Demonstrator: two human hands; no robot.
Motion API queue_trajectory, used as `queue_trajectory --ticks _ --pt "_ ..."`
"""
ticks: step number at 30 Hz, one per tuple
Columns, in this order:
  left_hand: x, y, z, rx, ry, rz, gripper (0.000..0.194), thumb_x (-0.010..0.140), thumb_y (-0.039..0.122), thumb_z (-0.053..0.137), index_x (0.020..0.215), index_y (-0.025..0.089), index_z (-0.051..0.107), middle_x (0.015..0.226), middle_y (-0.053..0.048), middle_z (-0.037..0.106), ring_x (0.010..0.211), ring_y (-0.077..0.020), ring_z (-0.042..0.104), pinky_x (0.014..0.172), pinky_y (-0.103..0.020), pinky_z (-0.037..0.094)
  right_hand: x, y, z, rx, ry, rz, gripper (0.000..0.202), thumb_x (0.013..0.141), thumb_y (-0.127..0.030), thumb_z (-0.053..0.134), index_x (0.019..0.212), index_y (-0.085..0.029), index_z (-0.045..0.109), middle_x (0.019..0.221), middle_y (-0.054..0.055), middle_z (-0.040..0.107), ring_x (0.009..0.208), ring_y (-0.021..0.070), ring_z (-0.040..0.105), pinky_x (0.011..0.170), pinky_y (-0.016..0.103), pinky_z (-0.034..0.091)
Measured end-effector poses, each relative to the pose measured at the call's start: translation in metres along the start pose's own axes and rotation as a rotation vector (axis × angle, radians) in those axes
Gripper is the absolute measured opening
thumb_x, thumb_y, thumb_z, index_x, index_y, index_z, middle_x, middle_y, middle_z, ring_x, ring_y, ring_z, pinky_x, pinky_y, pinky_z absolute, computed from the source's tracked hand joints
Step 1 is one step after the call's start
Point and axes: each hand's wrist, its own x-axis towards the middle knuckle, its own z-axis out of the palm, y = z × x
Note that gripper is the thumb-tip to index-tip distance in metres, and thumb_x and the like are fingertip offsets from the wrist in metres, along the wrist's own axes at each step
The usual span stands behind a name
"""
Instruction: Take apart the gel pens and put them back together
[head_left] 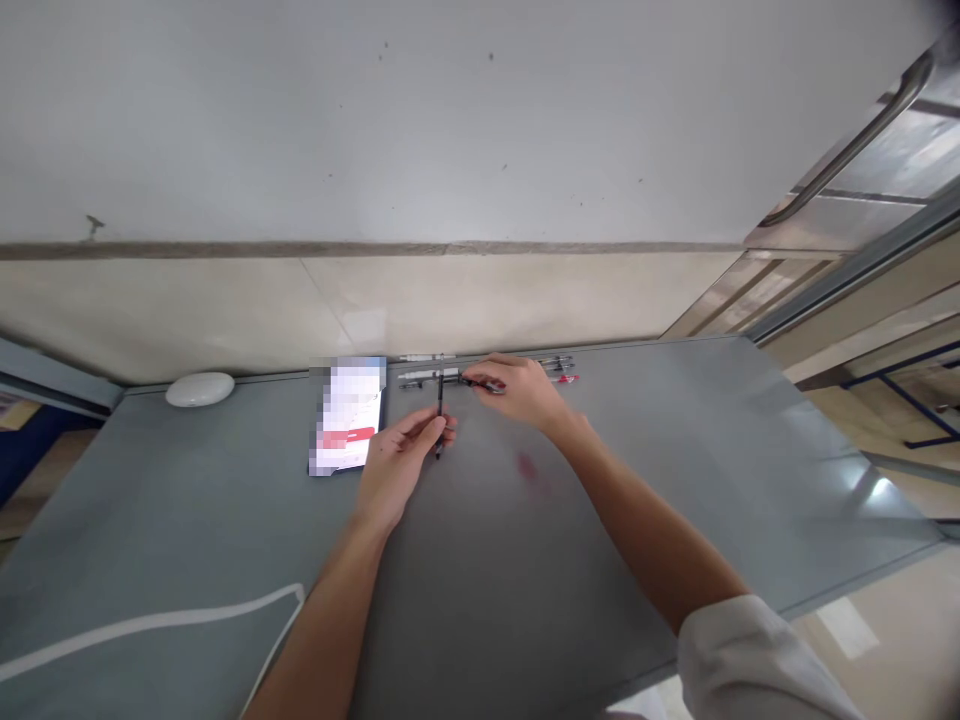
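My left hand (pixel 405 455) is closed around a slim black pen (pixel 440 395), which stands nearly upright in the view. To the right, my right hand (pixel 517 388) is pinched on a dark pen (pixel 480 383), partly covered by the fingers. Several pens lie in a group along the table's back edge: white-and-grey pens (pixel 420 376) show beside the left hand's pen. Dark pen ends (pixel 559 363) and a red pen end (pixel 568 379) stick out beyond the right hand, which hides their middles.
A lit phone (pixel 349 415) lies left of my left hand. Farther left is a white oval object (pixel 200 389). A white cable (pixel 150 622) crosses the grey table (pixel 465 600) at lower left. A tiled wall (pixel 525 295) borders the back edge, and a reddish smudge (pixel 529 466) marks the tabletop.
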Motion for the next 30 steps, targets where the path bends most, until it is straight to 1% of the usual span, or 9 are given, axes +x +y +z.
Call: queue_trajectory --ticks 3,7,9,10,13,18,23,27,30 --pt "-0.001 -0.001 0.001 -0.006 -0.036 0.005 0.04 0.078 0.043 0.071 0.108 0.017 0.068 0.096 -0.008 0.072 0.081 -0.0181 0.067 0.083 -0.036 0.053 -0.007 -0.002 0.001 0.289 0.098 0.086 0.022 0.078 -0.021 0.057 0.096 -0.025 0.071 0.1 0.001 0.071 0.081 0.0135 0.067 0.077 0.027 0.053" --pt "-0.004 -0.001 0.006 -0.064 -0.104 -0.009 0.046 0.08 0.039 0.069 0.121 0.021 0.061 0.105 -0.007 0.069 0.085 -0.019 0.068 0.082 -0.038 0.054 -0.019 -0.003 0.005 0.733 0.19 0.311 0.02 0.072 -0.027 0.067 0.091 -0.022 0.068 0.091 0.001 0.068 0.077 0.0133 0.066 0.071 0.027 0.055" --pt "-0.006 -0.001 0.009 -0.122 -0.13 -0.028 0.049 0.081 0.036 0.069 0.126 0.023 0.057 0.107 -0.007 0.068 0.088 -0.0199 0.068 0.083 -0.041 0.055 -0.027 -0.003 0.008 0.981 0.193 0.403 0.023 0.069 -0.029 0.072 0.089 -0.022 0.065 0.088 0.0 0.066 0.075 0.0134 0.066 0.068 0.028 0.056" --pt "-0.007 -0.001 0.011 -0.152 -0.138 -0.037 0.05 0.08 0.034 0.07 0.127 0.023 0.056 0.107 -0.007 0.067 0.088 -0.02 0.068 0.083 -0.042 0.056 -0.032 -0.003 0.009 1.09 0.188 0.423 0.024 0.068 -0.03 0.073 0.088 -0.022 0.064 0.089 0.0 0.065 0.075 0.0137 0.066 0.067 0.028 0.056" --pt "-0.008 0.0 0.014 -0.218 -0.164 -0.054 0.048 0.08 0.029 0.07 0.125 0.021 0.056 0.104 -0.006 0.066 0.086 -0.0184 0.067 0.082 -0.042 0.057 -0.043 -0.002 0.011 1.293 0.164 0.425 0.024 0.067 -0.028 0.076 0.085 -0.022 0.061 0.092 -0.001 0.063 0.074 0.0142 0.067 0.066 0.031 0.058" --pt "-0.01 0.004 0.015 -0.277 -0.202 -0.065 0.041 0.079 0.026 0.071 0.118 0.021 0.058 0.097 -0.004 0.065 0.081 -0.017 0.066 0.078 -0.043 0.059 -0.051 0.001 0.009 1.383 0.089 0.378 0.027 0.065 -0.025 0.077 0.086 -0.023 0.06 0.087 -0.002 0.063 0.07 0.0132 0.066 0.063 0.03 0.058" --pt "-0.01 0.009 0.016 -0.21 -0.219 -0.057 0.037 0.08 0.029 0.07 0.114 0.021 0.06 0.093 -0.003 0.064 0.08 -0.0166 0.064 0.076 -0.04 0.059 -0.053 0.003 0.008 1.409 0.057 0.345 0.026 0.066 -0.024 0.077 0.086 -0.023 0.06 0.083 -0.003 0.063 0.07 0.0131 0.066 0.063 0.03 0.058" --pt "-0.009 0.015 0.015 -0.046 -0.232 -0.022 0.038 0.081 0.035 0.067 0.115 0.021 0.06 0.098 -0.006 0.064 0.083 -0.0188 0.065 0.078 -0.041 0.058 -0.053 0.002 0.007 1.398 0.102 0.353 0.026 0.066 -0.024 0.077 0.088 -0.023 0.062 0.086 -0.002 0.062 0.069 0.0121 0.064 0.06 0.028 0.058" --pt "-0.005 0.02 0.014 0.13 -0.254 0.029 0.04 0.081 0.039 0.066 0.115 0.021 0.061 0.099 -0.008 0.065 0.083 -0.0203 0.067 0.08 -0.041 0.057 -0.052 0.0 0.005 1.359 0.197 0.389 0.026 0.065 -0.025 0.077 0.086 -0.023 0.061 0.092 -0.001 0.061 0.069 0.0114 0.063 0.059 0.027 0.058"
